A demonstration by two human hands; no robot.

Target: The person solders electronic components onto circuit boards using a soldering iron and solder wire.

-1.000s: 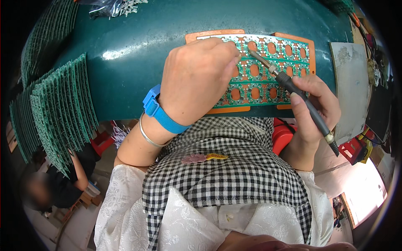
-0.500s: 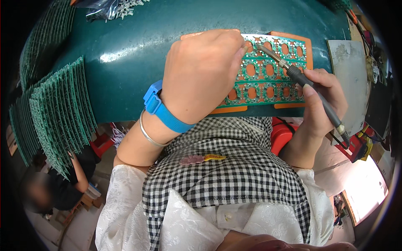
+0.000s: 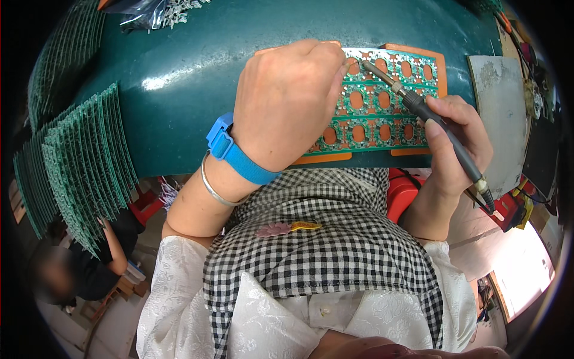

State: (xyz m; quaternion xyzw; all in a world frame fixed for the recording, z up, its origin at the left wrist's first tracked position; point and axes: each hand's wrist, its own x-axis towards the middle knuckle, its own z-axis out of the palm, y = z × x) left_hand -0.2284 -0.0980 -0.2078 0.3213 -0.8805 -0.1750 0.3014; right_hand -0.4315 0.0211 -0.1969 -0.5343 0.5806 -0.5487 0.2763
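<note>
The right hand (image 3: 455, 134) was clamped pen-style round the soldering iron (image 3: 427, 116), tip down on the green circuit panel (image 3: 382, 99) right at the left hand's (image 3: 287, 102) fingertips. That left hand was curled shut, knuckles up, pressing the panel's near-left part; whether it pinched anything, I couldn't tell. Risky: the tip sat so close to those fingertips that a slip could burn them, or smear solder across neighbouring pads. Up beyond the left hand lay a clear plastic bag (image 3: 149, 9); outward past its wrist stood racked green boards (image 3: 84, 161). No labels could be made out.
</note>
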